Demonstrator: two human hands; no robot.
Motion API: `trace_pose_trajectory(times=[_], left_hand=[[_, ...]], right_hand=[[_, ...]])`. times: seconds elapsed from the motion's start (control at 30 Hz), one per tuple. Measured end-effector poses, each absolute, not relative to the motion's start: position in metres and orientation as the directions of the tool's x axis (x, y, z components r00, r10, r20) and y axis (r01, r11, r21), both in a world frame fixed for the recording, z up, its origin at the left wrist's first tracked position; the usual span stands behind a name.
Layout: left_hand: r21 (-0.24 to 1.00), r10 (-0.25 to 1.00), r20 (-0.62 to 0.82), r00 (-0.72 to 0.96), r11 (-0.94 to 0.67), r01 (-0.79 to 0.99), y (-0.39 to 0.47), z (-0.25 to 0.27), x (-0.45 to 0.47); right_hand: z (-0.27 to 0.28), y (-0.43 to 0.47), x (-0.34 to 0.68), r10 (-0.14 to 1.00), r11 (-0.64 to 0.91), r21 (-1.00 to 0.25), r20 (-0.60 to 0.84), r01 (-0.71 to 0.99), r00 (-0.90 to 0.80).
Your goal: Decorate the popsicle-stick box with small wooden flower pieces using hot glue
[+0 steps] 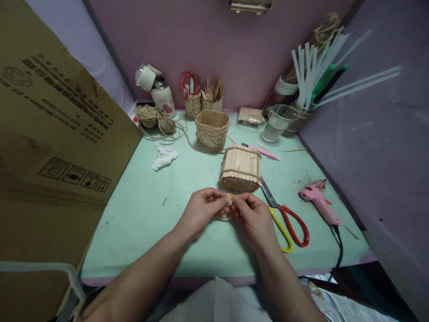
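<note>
My left hand (205, 209) and my right hand (254, 218) meet near the front middle of the table. Between their fingertips they pinch a small pale wood-coloured piece (229, 198), mostly covered by the fingers. Another pale piece (225, 217) shows just below the fingers; its shape is partly hidden. Right behind the hands a basket made of wooden sticks (241, 163), bound with two twine bands, lies on its side. Scissors (279, 210) with one red and one yellow handle rest beside my right hand.
A pink glue gun (321, 205) with a black cord lies at the right. Further back stand another wooden basket (211, 132), a plastic cup (276, 126) and a bottle (163, 98). Twine (147, 116) and a crumpled tissue (164, 156) are on the left, near a tall cardboard box (67, 134).
</note>
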State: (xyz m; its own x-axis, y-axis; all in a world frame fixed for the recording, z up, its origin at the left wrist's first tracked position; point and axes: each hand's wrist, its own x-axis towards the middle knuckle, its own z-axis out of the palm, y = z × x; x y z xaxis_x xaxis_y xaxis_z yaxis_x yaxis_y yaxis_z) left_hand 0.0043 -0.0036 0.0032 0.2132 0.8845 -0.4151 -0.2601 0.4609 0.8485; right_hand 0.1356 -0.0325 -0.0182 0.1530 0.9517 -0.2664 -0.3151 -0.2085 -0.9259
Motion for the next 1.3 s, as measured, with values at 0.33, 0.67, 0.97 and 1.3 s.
trace_pose_trajectory(times=[0.33,0.67,0.97,1.3], left_hand=[[0.819,0.864,-0.423,0.275,0.494,-0.292,-0.0042,0.0009,0.0024],[0.846,0.874,-0.395,0.282,0.466,-0.258,-0.0041,-0.0001,0.0012],[0.848,0.867,-0.4,0.299,0.474,-0.238,-0.0045,0.0012,0.0017],[0.864,0.865,-0.374,0.335,0.456,-0.214,-0.0066,0.0051,0.0037]], right_hand=[[-0.0167,-0.033,0.1331,0.945,-0.195,-0.923,-0.267,-0.333,0.189],[-0.0146,-0.0365,0.1296,0.942,-0.19,-0.905,-0.277,-0.382,0.189],[-0.0158,-0.0383,0.1324,0.942,-0.194,-0.901,-0.281,-0.389,0.182],[-0.0115,-0.0403,0.134,0.94,-0.198,-0.927,-0.272,-0.319,0.208]])
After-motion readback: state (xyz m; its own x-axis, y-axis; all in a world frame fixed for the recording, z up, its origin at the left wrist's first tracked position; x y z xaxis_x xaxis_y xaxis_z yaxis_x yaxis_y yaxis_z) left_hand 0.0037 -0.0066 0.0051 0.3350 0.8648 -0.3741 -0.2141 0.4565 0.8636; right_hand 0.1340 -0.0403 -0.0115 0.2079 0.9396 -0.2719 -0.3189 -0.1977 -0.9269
